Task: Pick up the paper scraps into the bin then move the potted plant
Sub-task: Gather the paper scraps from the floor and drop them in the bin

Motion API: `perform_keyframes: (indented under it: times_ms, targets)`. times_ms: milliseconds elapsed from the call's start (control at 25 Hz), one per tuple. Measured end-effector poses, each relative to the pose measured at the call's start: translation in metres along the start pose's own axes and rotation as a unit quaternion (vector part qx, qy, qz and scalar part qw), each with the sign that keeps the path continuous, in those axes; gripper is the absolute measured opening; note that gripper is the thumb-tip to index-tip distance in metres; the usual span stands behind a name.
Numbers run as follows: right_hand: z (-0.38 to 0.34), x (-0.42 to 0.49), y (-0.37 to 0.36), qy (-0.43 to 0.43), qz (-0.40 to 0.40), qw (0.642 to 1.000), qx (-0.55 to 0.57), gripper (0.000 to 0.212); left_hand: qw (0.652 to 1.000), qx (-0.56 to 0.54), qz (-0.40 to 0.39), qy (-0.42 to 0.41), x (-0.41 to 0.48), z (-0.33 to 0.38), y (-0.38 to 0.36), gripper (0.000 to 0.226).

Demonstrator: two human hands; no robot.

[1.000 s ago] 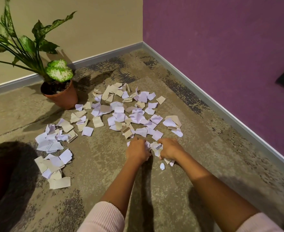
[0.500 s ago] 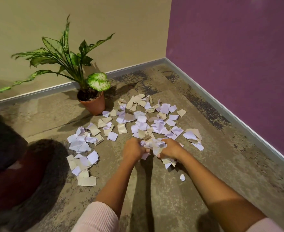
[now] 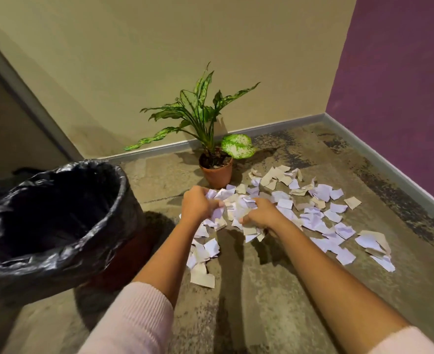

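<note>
White and beige paper scraps (image 3: 320,213) lie scattered over the carpet in the room's corner. My left hand (image 3: 198,205) and my right hand (image 3: 260,213) are closed together on a bunch of scraps (image 3: 232,208), held above the floor. A bin (image 3: 57,226) lined with a black plastic bag stands at the left, its mouth open and dark inside. The potted plant (image 3: 215,169), green leaves in a terracotta pot, stands just beyond my hands by the beige wall.
A beige wall (image 3: 159,72) runs behind the plant and a purple wall (image 3: 402,85) on the right, both with grey skirting. More scraps (image 3: 203,256) lie under my left forearm beside the bin. Patterned carpet (image 3: 261,302) covers the floor.
Both hands closed on a bunch of scraps and lifted it off the floor. The view swung left, bringing the bin into sight.
</note>
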State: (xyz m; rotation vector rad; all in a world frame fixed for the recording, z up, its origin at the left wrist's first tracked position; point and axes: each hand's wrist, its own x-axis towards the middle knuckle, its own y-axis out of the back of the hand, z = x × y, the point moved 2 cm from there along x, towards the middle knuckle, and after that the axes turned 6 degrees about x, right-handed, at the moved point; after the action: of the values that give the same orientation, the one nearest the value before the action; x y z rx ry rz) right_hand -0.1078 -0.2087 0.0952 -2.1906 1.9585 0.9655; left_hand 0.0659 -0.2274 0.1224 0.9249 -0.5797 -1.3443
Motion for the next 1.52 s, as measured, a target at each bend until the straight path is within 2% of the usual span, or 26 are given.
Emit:
perform_keyframes:
  times_ms: [120, 280, 400, 520, 640, 720, 760, 880, 1040, 1120, 1320, 1440, 1520]
  targets:
    - [-0.043, -0.007, -0.027, 0.034, -0.014, 0.999, 0.018, 0.069, 0.998, -0.05, 0.04, 0.018, -0.001, -0.019, 0.04, 0.04]
    - [-0.109, -0.02, -0.061, 0.103, -0.052, 0.99, 0.076, 0.048, 0.982, -0.152, 0.109, 0.02, -0.006, -0.036, 0.106, 0.026]
    - [-0.162, -0.024, -0.099, 0.122, -0.074, 0.982, 0.121, 0.055, 0.96, -0.218, 0.173, 0.013, -0.009, -0.053, 0.162, 0.019]
    - [-0.202, -0.027, -0.141, 0.138, -0.099, 0.972, 0.162, 0.065, 0.945, -0.243, 0.212, 0.056, -0.006, -0.088, 0.207, 0.024]
    - [-0.229, -0.022, -0.181, 0.153, -0.128, 0.965, 0.172, 0.066, 0.939, -0.259, 0.202, 0.106, -0.004, -0.132, 0.231, 0.045]
    - [-0.243, -0.029, -0.201, 0.15, -0.133, 0.965, 0.168, 0.053, 0.939, -0.248, 0.185, 0.149, 0.001, -0.166, 0.237, 0.052]
    - [-0.248, -0.031, -0.21, 0.146, -0.133, 0.967, 0.161, 0.051, 0.941, -0.229, 0.184, 0.169, -0.002, -0.176, 0.239, 0.047]
    - [-0.252, -0.037, -0.231, 0.146, -0.133, 0.972, 0.127, 0.056, 0.944, -0.17, 0.184, 0.214, -0.012, -0.191, 0.242, 0.033]
    - [-0.252, -0.034, -0.247, 0.147, -0.158, 0.974, 0.064, 0.069, 0.954, -0.098, 0.136, 0.247, -0.012, -0.205, 0.24, 0.032]
    - [-0.25, -0.034, -0.253, 0.146, -0.172, 0.972, 0.067, 0.071, 0.956, -0.073, 0.131, 0.253, -0.009, -0.208, 0.238, 0.037]
    - [-0.242, -0.029, -0.24, 0.18, -0.119, 0.967, 0.133, 0.035, 0.947, -0.016, 0.217, 0.236, -0.01, -0.184, 0.23, 0.041]
    - [-0.236, -0.024, -0.215, 0.209, -0.047, 0.965, 0.155, 0.018, 0.951, 0.0, 0.274, 0.146, -0.01, -0.138, 0.219, 0.037]
    - [-0.229, -0.02, -0.189, 0.228, -0.004, 0.961, 0.158, 0.015, 0.951, 0.003, 0.302, 0.074, -0.009, -0.098, 0.208, 0.031]
